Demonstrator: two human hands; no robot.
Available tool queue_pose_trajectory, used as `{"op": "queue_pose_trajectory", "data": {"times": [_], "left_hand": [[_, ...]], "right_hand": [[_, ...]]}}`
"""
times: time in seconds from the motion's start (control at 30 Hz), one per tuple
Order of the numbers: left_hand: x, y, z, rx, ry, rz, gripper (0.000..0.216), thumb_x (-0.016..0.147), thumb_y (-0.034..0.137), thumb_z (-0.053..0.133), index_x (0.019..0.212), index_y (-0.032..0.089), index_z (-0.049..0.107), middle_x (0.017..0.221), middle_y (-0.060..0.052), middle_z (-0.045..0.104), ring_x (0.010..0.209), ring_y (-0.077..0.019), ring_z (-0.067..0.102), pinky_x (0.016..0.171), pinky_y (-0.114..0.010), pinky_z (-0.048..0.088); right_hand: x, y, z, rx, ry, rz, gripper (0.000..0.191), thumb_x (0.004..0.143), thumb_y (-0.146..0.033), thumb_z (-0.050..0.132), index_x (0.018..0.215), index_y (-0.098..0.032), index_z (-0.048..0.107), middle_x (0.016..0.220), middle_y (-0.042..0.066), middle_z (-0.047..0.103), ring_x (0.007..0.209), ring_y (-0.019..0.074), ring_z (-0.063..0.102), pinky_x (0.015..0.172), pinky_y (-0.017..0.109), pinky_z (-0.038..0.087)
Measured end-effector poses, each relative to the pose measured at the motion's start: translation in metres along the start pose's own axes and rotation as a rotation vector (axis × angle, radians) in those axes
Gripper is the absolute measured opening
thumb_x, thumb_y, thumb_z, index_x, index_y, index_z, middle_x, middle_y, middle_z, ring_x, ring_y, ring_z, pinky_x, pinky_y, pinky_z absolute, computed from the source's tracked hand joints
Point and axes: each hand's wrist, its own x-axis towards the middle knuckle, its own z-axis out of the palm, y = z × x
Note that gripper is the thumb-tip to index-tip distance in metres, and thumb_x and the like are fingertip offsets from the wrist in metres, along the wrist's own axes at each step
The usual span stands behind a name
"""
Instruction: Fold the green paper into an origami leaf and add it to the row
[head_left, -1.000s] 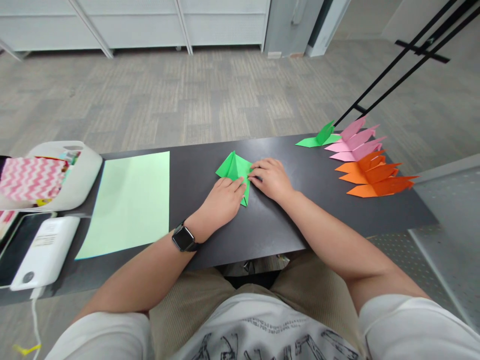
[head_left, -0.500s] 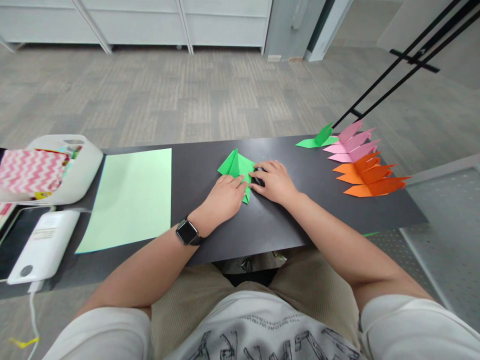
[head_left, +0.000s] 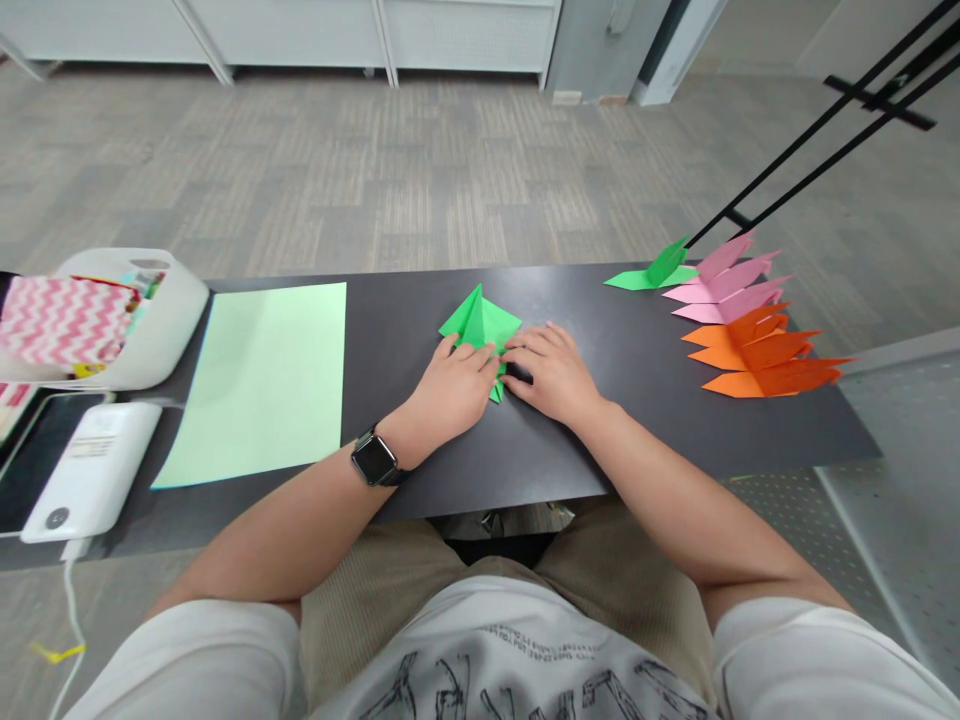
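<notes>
Right hand (head_left: 553,372) has shifted slightly over dark table (head_left: 645,350), grey floor (head_left: 420,180) beyond.

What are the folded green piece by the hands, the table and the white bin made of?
Folded green piece: paper, fairly matte, by its crisp creases and thin edges.
Table: dark, smooth top with a soft sheen, perhaps laminate; coated metal is possible.
White bin: probably plastic, by its smooth, rounded walls.

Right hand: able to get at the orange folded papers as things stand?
Probably yes: the right hand is at the green folded paper, and only tabletop shows between that hand and the orange folded papers.
</notes>
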Motion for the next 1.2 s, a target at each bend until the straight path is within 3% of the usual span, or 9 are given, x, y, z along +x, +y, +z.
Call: {"op": "queue_pose_trajectory", "data": {"times": [0.23, 1.2], "left_hand": [[0.000, -0.001, 0.001, -0.005, -0.027, 0.000, 0.044, 0.107, 0.021, 0.050, 0.145, 0.012, 0.070, 0.156, -0.015, 0.066, 0.126, -0.0330, 0.067, 0.125, -0.059, 0.038], [0.000, -0.002, 0.001, -0.019, -0.010, 0.004, 0.044, 0.108, 0.022, 0.052, 0.147, 0.012, 0.070, 0.155, -0.015, 0.066, 0.128, -0.0317, 0.067, 0.129, -0.057, 0.035]], "right_hand": [[-0.003, -0.003, -0.002, 0.022, -0.056, 0.008, 0.020, 0.097, -0.034, 0.076, 0.115, -0.027, 0.079, 0.130, 0.008, 0.079, 0.127, 0.0338, 0.067, 0.125, 0.066, 0.033], [-0.009, -0.009, -0.013, -0.002, -0.156, -0.013, 0.056, 0.088, -0.052, 0.084, 0.137, -0.028, 0.073, 0.145, 0.012, 0.069, 0.138, 0.0396, 0.058, 0.129, 0.073, 0.027]]}}
